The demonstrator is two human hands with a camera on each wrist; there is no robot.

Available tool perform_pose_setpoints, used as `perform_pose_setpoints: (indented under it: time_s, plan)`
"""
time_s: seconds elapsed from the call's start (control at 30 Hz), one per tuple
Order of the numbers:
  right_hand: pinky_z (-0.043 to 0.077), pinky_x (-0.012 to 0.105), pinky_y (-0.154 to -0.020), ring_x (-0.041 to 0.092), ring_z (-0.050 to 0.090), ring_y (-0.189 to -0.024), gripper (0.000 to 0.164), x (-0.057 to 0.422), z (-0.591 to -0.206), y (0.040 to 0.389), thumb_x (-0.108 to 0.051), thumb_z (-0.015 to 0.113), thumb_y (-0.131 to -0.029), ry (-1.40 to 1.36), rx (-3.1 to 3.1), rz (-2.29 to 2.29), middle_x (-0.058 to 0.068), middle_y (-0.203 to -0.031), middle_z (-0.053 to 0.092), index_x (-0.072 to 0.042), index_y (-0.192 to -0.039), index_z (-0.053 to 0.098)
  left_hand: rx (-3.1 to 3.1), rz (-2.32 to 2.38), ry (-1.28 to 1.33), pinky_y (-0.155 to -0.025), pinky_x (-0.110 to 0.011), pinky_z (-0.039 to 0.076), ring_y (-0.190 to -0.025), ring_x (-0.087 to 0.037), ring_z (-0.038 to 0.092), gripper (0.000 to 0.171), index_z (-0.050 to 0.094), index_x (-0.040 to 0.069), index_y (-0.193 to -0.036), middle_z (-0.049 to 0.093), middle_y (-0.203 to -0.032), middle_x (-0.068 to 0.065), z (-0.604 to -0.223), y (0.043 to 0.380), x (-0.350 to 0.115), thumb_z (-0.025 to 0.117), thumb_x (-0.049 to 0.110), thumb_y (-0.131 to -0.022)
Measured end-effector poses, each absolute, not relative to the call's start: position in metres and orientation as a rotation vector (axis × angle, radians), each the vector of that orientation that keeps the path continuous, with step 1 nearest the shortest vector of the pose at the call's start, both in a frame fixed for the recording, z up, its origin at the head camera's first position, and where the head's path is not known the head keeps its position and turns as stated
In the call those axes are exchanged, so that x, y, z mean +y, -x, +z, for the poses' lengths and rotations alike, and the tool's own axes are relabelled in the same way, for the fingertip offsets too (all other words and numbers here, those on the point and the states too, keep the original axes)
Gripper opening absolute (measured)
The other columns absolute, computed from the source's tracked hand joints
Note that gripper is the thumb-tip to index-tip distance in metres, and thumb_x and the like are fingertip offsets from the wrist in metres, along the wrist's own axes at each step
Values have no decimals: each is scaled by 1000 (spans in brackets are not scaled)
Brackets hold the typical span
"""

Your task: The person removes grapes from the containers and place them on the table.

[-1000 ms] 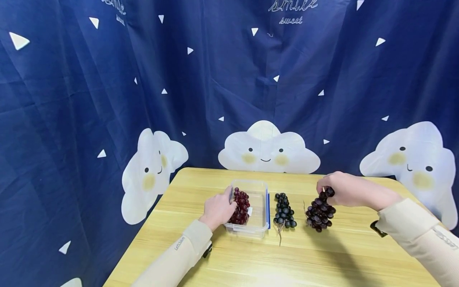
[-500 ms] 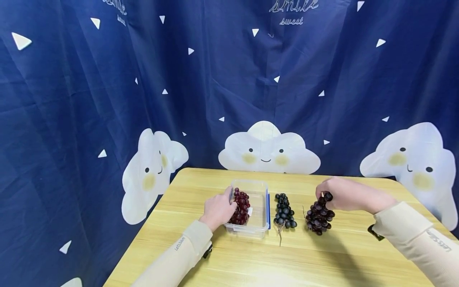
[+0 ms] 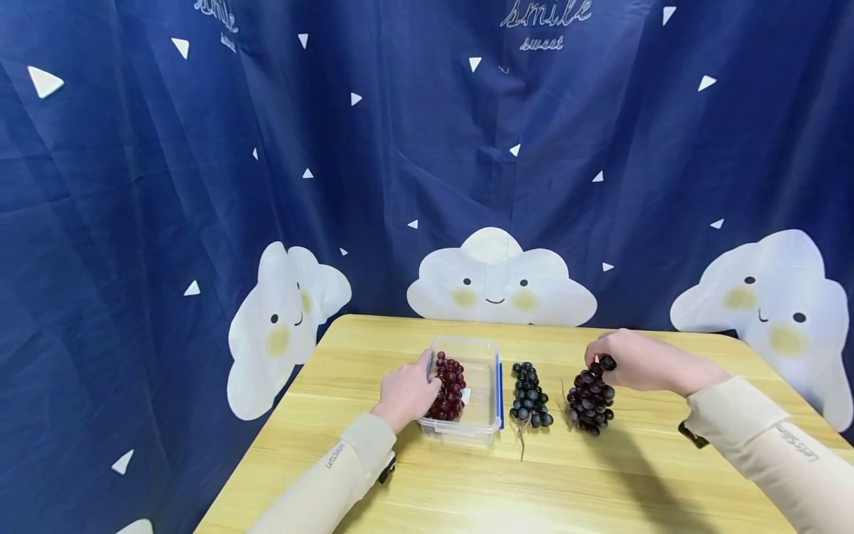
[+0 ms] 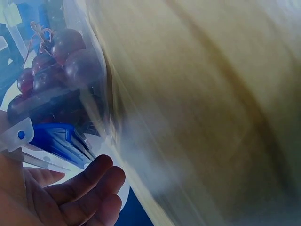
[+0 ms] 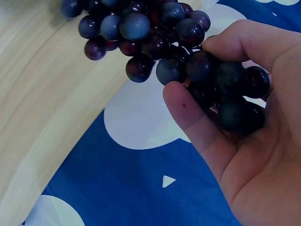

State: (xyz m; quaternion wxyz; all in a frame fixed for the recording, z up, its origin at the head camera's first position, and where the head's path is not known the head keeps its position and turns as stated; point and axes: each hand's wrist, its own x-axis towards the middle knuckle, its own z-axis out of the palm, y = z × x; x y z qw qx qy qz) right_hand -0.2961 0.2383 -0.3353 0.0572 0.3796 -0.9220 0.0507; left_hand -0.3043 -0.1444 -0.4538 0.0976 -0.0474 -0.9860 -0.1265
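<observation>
A clear plastic food container (image 3: 479,393) with blue-edged clips stands on the table. Inside its left half lies a bunch of red grapes (image 3: 449,389). My left hand (image 3: 408,389) grips the container's left wall; in the left wrist view its fingers (image 4: 96,188) curl beside a blue-lined clip (image 4: 54,141). Above the table on the right, my right hand (image 3: 640,361) holds a bunch of dark purple grapes (image 3: 590,400) by its narrow end, with the thumb and fingers around it in the right wrist view. A bunch of black grapes (image 3: 530,397) lies between container and right hand.
The light wooden table (image 3: 567,482) backs onto a dark blue curtain (image 3: 440,148) printed with smiling clouds and white triangles. A blue-edged clip (image 3: 500,393) hangs on the container's right side, near the black grapes and their trailing stem.
My right hand, with the purple grapes, has shifted slightly left and a little lower. The left hand and the container stay where they were.
</observation>
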Motion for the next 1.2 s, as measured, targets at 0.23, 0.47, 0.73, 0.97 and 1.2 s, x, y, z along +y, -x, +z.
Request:
perform_pose_setpoints:
  time_s: [0.23,0.47,0.73,0.97,1.2]
  plan:
    - [49,32,-70,12,60,-82,25,241,-343,305,-2,69,-68,-1136,-2784,169,-7,-89,64,-19,-86,66,-2913,-390,141,-43,-34,35,-53,-19,49,63,33,22,-143,64,-83,-6,-454,303,-143,49,41,-86]
    - [51,32,-73,15,62,-87,27,244,-354,315,-2,70,-71,-1109,-2779,167,-4,-93,66,-21,-90,67,-2913,-375,137,-43,-35,34,-54,-20,51,61,34,23,-142,65,-85,-8,-456,304,-143,49,41,-86]
    - [51,38,-77,21,62,-91,26,246,-366,327,-1,69,-71,-1072,-2769,196,0,-96,66,-13,-94,68,-2906,-357,138,-46,-34,35,-57,-19,52,62,33,23,-143,65,-88,-7,-457,305,-143,48,43,-86]
    - [51,38,-76,22,63,-89,26,247,-374,338,1,69,-72,-1063,-2766,222,2,-94,66,-14,-93,68,-2913,-380,142,-43,-33,34,-52,-18,47,63,32,23,-144,64,-85,-7,-456,305,-142,47,43,-86]
    - [50,40,-79,25,62,-92,24,242,-379,347,1,66,-73,-1079,-2773,221,4,-96,67,-8,-95,68,-2925,-411,132,-43,-33,34,-50,-17,46,65,30,22,-145,63,-82,-6,-458,305,-142,47,43,-86]
